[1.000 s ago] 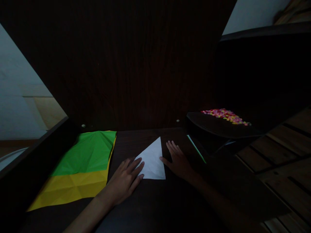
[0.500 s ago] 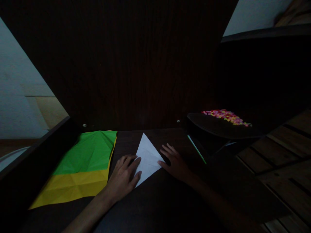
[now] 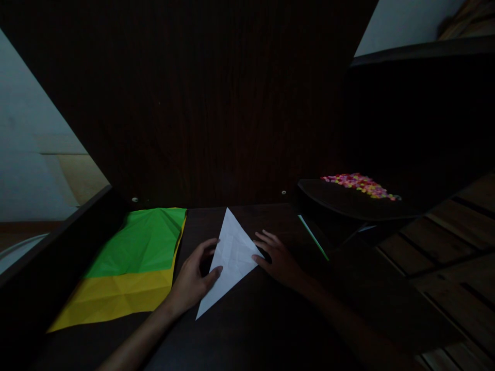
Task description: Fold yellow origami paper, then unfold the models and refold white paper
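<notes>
A sheet of white paper folded into a triangle [image 3: 235,255] lies on the dark wooden surface, one point facing away from me and a long point toward me. At its left edge is my left hand [image 3: 191,278], thumb on top of the paper and fingers curled at the edge, their tips partly hidden. My right hand [image 3: 280,260] rests at the right corner. Its thumb touches the paper there while the other fingers stay stretched out beside the edge.
Green paper [image 3: 139,242] lies over yellow paper [image 3: 116,296] on the left. A thin green-and-white strip [image 3: 313,237] lies to the right. Small pink, red and yellow pieces [image 3: 359,185] are heaped on a dark curved ledge [image 3: 332,198]. A dark upright panel [image 3: 216,103] stands behind.
My left hand has gone from lying flat over the paper to its left edge, fingers now curled. The paper's near left point has come into view. My right hand has hardly moved.
</notes>
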Tool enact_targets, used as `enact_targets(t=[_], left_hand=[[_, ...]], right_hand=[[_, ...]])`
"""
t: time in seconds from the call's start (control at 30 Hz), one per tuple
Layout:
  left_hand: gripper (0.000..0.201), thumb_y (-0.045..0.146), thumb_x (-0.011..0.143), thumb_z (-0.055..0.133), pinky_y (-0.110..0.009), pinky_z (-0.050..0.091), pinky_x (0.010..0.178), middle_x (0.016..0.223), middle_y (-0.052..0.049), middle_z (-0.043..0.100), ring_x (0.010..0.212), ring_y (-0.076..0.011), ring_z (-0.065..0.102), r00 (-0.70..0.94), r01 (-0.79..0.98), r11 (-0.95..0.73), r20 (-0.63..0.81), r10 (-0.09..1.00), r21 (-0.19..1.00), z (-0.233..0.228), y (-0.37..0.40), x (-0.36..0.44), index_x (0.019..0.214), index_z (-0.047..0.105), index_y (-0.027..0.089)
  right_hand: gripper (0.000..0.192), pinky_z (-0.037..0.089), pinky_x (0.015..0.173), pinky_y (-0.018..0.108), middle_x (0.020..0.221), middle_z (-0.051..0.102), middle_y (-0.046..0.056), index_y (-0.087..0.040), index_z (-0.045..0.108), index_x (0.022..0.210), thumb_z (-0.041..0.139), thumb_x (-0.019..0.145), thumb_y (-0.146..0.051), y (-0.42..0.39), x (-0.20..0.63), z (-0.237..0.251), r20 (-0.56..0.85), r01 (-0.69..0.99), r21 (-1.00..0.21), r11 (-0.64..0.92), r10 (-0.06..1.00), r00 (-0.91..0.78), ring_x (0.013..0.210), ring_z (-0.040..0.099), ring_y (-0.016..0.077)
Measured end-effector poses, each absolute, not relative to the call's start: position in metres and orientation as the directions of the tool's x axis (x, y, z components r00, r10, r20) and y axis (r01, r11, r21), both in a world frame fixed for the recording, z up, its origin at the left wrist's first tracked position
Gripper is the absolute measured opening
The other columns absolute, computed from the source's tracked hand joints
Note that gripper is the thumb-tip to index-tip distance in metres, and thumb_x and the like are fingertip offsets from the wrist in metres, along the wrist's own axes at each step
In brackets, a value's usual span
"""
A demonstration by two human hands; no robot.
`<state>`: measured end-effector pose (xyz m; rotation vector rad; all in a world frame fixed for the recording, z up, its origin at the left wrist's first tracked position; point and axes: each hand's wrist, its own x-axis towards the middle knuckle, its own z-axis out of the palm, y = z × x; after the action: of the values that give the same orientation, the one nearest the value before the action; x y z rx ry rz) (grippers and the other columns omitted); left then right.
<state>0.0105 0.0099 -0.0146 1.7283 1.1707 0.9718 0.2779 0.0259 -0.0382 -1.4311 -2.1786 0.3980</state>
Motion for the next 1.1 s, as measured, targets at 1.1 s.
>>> enact_targets(t=[1.1], left_hand=[[0.048,0.043,0.069,0.077,-0.023,0.049,0.054,0.077,-0.005,0.072,0.066,-0.0178,0.066,0.134,0.008,0.048,-0.049,0.99,0.999,0.0,0.009,0.016,0.106,0.069,0.014]], right_hand=[[0.048,0.054,0.069,0.036,0.079,0.074,0.002,-0.019,0.06,0.114,0.075,0.073,-0.038,0.019,0.267,-0.018,-0.021,0.097,-0.995,0.006,0.961,-0.274,0.07,0.072,0.022]])
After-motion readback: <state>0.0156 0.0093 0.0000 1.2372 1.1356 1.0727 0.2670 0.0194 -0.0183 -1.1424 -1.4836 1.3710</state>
